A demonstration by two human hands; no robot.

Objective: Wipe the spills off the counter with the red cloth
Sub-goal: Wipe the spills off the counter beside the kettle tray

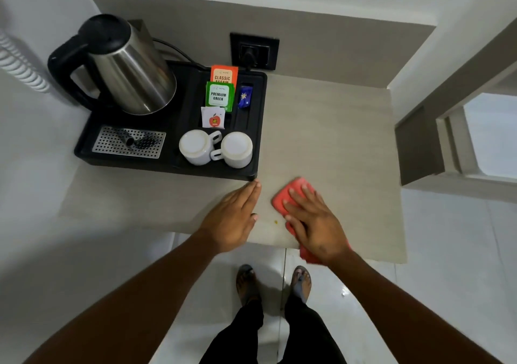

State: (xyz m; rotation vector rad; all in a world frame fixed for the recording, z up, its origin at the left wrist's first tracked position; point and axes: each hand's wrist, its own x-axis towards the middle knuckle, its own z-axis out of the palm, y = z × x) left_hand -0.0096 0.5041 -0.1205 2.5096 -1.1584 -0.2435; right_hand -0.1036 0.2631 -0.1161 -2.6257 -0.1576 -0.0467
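Right hand [314, 223] flat, fingers spread, pressing red cloth [282, 200] on counter [335, 139] near front edge — yellow spill speck [275, 222] just beside. Left hand [232, 218] open, empty. Tea sachets: "CLASSIC" [223, 74], "PREMIUM GREEN" [218, 96].

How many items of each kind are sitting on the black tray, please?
Kettle: 1
Cups: 2
Sachets: 4
Total on the tray: 7
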